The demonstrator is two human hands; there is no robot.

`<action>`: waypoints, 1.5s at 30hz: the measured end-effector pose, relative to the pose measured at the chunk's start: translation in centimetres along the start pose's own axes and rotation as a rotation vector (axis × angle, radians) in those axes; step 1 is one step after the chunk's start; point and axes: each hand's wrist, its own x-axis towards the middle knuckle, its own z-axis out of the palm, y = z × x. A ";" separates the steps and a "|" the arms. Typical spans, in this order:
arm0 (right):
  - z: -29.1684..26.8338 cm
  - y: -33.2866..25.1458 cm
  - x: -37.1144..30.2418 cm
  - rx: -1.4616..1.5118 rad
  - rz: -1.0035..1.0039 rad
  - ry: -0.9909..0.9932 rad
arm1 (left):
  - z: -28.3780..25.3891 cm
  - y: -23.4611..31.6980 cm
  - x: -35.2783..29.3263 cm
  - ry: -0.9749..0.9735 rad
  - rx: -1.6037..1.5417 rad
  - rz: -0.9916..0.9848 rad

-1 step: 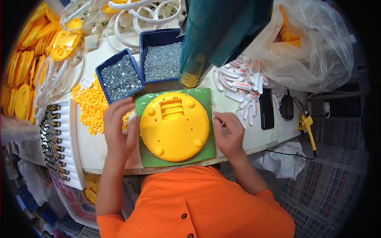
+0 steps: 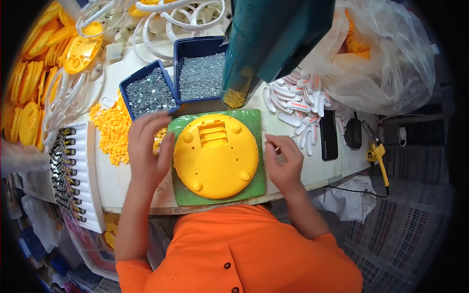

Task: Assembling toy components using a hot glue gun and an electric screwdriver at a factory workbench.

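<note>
A round yellow plastic housing [image 2: 215, 171] lies flat on a green mat [image 2: 185, 199], its open battery compartment [image 2: 213, 135] at the far side. Just left of it, my left hand [image 2: 148, 146] is raised with fingers apart and nothing visible in them. Its fingertips are close to the smaller blue tray [image 2: 175, 100] of small metal parts and to a pile of small yellow pieces [image 2: 112, 132]. At the mat's right edge, my right hand [image 2: 285, 163] has curled fingers, with thumb and forefinger close together. Whatever they may hold is too small to make out.
A large teal machine part [image 2: 273, 39] hangs over the table's far middle. Behind the mat stands another blue tray [image 2: 200, 75] of metal parts. White curved pieces [image 2: 298, 105], a black phone [image 2: 329, 136] and a yellow-handled tool [image 2: 378, 156] lie right. A white rack [image 2: 93, 180] stands left.
My left hand has shifted slightly up toward the smaller blue tray. My right hand has turned a little, and the housing stays in place on the mat.
</note>
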 end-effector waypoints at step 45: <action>-3.5 -2.8 -2.7 0.366 0.404 -0.413 | -0.4 3.9 -8.5 -0.258 -0.161 0.175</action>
